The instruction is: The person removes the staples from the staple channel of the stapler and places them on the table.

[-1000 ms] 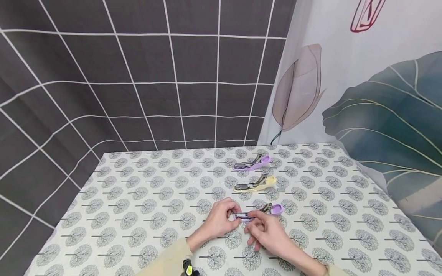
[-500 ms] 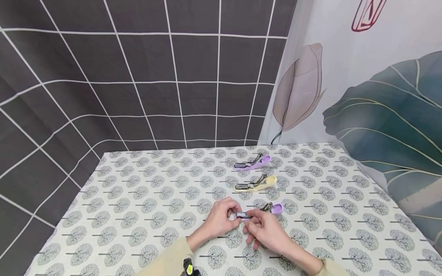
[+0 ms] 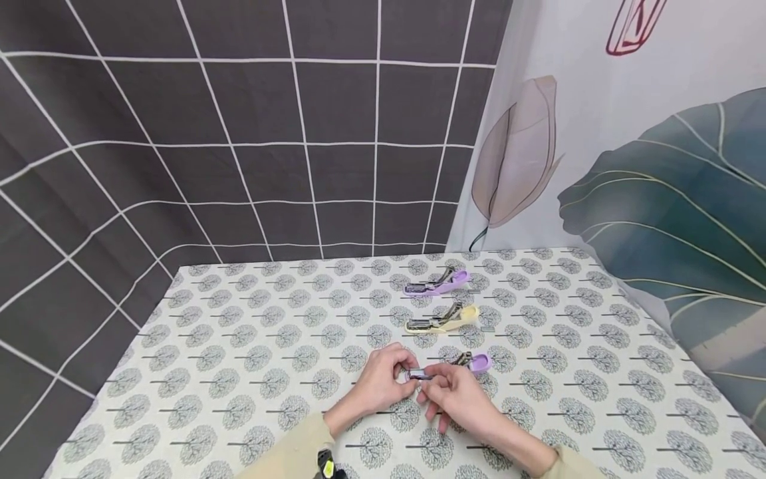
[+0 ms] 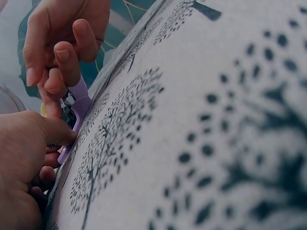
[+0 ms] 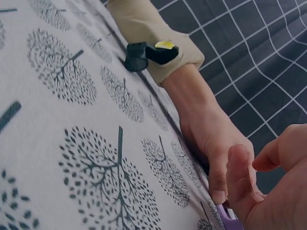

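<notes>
A purple stapler (image 3: 481,362) lies on the table with its metal top swung up, nearest of a row. My left hand (image 3: 383,382) grips its front end at the left between thumb and fingers. Over its staple channel, my right hand (image 3: 463,399) pinches a short silver strip (image 3: 417,374) that looks like staples; the fingers cover part of it. From the left wrist, the stapler's purple base (image 4: 82,103) shows beneath both hands. The right wrist view catches only a bit of the purple base (image 5: 228,218), mostly hidden behind the right hand (image 5: 283,191).
Behind lie an opened yellow stapler (image 3: 449,320) and, farther back, another opened purple stapler (image 3: 443,285). Small grey strips (image 3: 487,329) lie beside them. The table's tree-print cloth (image 3: 209,379) reaches to a dark grid curtain (image 3: 335,166).
My right fingers have shifted slightly left along the near stapler's channel, toward its front end. My left hand and the other staplers stay in place.
</notes>
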Demonstrator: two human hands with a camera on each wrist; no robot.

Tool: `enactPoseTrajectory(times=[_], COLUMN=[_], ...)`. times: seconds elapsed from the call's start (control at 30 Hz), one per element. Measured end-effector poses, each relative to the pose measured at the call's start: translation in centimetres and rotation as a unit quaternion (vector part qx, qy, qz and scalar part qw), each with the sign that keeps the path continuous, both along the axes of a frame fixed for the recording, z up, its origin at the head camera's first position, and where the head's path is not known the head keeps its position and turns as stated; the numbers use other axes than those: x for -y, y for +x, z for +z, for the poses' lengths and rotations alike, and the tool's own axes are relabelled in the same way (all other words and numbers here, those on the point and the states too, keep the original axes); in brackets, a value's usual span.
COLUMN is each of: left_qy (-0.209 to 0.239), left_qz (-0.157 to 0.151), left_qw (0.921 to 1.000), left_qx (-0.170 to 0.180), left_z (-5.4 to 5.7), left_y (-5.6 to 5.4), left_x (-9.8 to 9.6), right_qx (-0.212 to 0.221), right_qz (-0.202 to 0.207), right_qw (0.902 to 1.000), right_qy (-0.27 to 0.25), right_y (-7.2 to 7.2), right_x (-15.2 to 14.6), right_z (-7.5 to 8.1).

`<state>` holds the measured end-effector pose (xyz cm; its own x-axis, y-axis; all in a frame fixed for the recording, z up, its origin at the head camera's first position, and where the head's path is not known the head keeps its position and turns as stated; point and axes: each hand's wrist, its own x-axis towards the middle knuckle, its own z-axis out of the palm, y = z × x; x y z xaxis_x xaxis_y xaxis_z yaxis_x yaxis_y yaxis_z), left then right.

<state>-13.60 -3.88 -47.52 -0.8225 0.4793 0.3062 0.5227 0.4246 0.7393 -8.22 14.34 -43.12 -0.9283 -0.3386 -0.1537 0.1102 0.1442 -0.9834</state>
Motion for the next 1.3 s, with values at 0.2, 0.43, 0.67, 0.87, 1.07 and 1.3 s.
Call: enactPoseTrajectory(times=[0.2, 0.43, 0.67, 0.87, 1.07, 1.3], left_qy=[0.0, -0.001, -0.001, 0.0, -0.001, 0.0], left_qz=[0.0, 0.0, -0.001, -0.002, -0.002, -0.001], left_qw=[1.0, 1.0, 1.0, 1.0, 1.0, 1.0], left_qx=[0.004, 0.003, -0.007, -0.008, -0.008, -0.006], left_z=[0.1, 0.1, -0.1, -0.1, -0.1, 0.0], left_y=[0.1, 0.1, 0.0, -0.1, -0.1, -0.1], left_x=[0.0, 0.0, 0.0, 0.0, 0.0, 0.0], right_qx=[0.006, -0.017, -0.114, -0.182, -0.221, -0.238], right_qz=[-0.024, -0.052, -0.074, -0.092, -0.11, -0.108], right_qw=[0.9995, 0.9983, 0.9823, 0.9578, 0.9393, 0.9323], right_qy=[-0.017, 0.018, 0.129, 0.202, 0.238, 0.25], right_y=[0.3, 0.1, -0.4, -0.8, -1.1, -1.2], right_x=[0.2, 0.7, 1.1, 1.1, 1.3, 1.3], right_z=[-0.2, -0.6, -1.0, -1.3, -1.4, -1.5])
